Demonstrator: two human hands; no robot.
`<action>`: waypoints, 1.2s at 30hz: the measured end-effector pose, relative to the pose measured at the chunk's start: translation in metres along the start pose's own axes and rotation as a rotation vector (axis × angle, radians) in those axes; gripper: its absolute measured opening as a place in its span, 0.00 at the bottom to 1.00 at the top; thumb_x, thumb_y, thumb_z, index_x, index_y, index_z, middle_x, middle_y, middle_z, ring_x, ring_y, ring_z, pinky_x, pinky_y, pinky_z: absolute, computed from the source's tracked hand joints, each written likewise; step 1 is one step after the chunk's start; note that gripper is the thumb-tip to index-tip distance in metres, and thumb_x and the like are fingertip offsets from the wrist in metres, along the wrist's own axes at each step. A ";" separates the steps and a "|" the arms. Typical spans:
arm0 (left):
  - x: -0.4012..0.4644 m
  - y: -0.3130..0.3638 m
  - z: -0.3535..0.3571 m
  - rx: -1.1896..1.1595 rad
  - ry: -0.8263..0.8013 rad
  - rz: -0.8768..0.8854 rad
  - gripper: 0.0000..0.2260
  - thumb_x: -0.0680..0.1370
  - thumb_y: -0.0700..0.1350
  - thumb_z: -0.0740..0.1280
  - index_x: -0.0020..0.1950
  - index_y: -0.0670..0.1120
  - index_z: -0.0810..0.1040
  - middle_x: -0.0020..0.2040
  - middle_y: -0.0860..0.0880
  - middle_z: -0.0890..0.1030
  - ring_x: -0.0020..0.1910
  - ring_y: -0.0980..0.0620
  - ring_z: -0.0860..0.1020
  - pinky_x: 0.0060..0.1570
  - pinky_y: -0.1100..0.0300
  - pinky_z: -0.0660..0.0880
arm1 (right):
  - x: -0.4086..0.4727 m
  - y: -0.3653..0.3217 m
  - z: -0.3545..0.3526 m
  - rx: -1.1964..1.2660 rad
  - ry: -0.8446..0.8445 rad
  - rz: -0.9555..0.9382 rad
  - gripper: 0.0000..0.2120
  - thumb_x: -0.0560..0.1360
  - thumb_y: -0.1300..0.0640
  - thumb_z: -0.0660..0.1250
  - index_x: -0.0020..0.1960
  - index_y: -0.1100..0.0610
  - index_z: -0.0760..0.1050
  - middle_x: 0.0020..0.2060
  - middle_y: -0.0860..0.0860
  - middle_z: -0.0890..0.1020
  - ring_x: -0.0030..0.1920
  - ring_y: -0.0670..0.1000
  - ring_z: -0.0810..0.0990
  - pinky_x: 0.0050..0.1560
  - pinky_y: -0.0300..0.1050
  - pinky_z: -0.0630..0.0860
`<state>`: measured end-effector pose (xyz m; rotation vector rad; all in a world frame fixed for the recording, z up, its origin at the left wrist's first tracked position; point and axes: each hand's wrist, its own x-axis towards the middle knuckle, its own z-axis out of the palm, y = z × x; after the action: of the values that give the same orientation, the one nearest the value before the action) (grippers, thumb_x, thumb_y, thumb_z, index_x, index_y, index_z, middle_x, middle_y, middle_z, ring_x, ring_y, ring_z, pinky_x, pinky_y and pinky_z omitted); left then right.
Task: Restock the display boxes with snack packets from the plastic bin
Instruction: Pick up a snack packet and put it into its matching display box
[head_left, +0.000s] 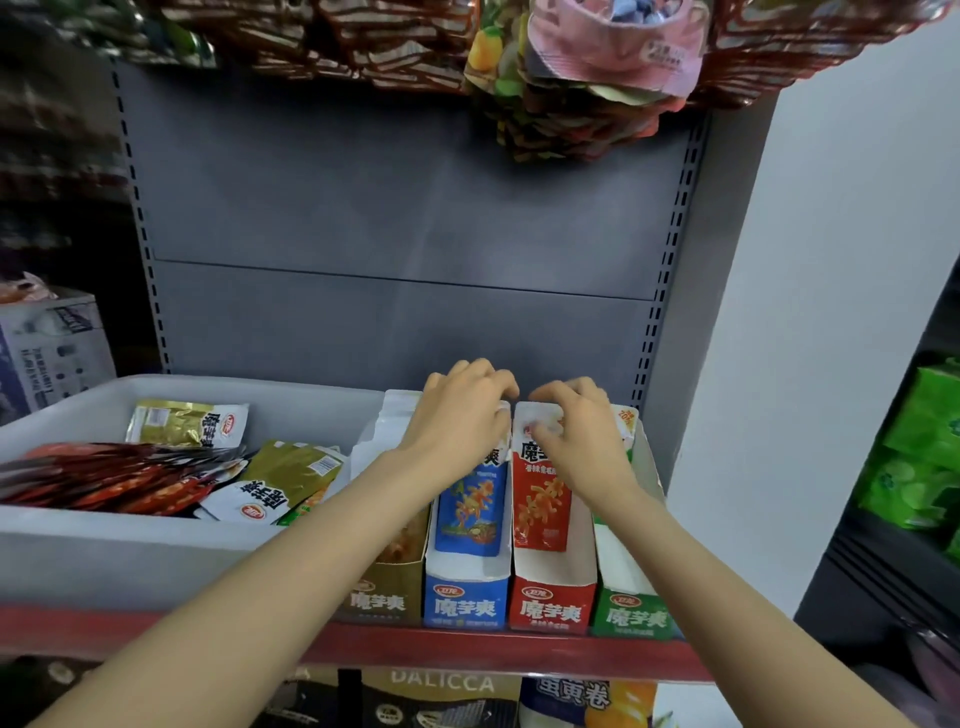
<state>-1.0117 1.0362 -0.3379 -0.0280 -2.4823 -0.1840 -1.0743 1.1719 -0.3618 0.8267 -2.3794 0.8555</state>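
Note:
Four display boxes stand side by side on the shelf: gold (387, 587), blue (465, 597), red (551, 603) and green (636, 608). A blue packet (470, 512) lies in the blue box and a red packet (540, 506) in the red box. My left hand (462, 410) rests on the top end of the blue packet, fingers curled over it. My right hand (576, 426) presses on the top of the red packet. The white plastic bin (130, 551) to the left holds several red packets (119, 480) and gold packets (189, 423).
The shelf has a red front edge (467, 649) and a grey back panel (405, 234). Bags (587, 78) hang overhead. A cardboard carton (52, 348) sits far left, green packages (919, 457) far right, and more goods (441, 696) on the shelf below.

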 end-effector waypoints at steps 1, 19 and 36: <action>-0.006 -0.008 -0.009 0.006 0.024 -0.016 0.12 0.79 0.44 0.60 0.62 0.51 0.74 0.59 0.52 0.74 0.61 0.52 0.69 0.58 0.55 0.64 | 0.000 -0.011 0.000 0.063 -0.015 -0.014 0.12 0.74 0.58 0.66 0.58 0.53 0.77 0.54 0.50 0.73 0.58 0.50 0.71 0.55 0.37 0.65; -0.130 -0.261 -0.130 0.147 -0.233 -0.706 0.20 0.78 0.46 0.64 0.69 0.43 0.69 0.66 0.42 0.74 0.65 0.44 0.72 0.60 0.56 0.69 | 0.036 -0.250 0.155 0.149 -0.651 -0.289 0.18 0.76 0.59 0.62 0.65 0.60 0.70 0.61 0.59 0.76 0.61 0.58 0.74 0.55 0.44 0.70; -0.150 -0.290 -0.139 0.147 -0.356 -0.539 0.09 0.77 0.44 0.65 0.57 0.47 0.79 0.54 0.49 0.80 0.51 0.51 0.77 0.47 0.59 0.74 | 0.049 -0.286 0.209 -0.115 -0.794 -0.311 0.15 0.76 0.64 0.60 0.60 0.61 0.76 0.57 0.57 0.80 0.58 0.57 0.77 0.57 0.48 0.74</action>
<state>-0.8271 0.7335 -0.3562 0.7327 -2.7968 -0.2359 -0.9634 0.8320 -0.3630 1.6669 -2.7762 0.2715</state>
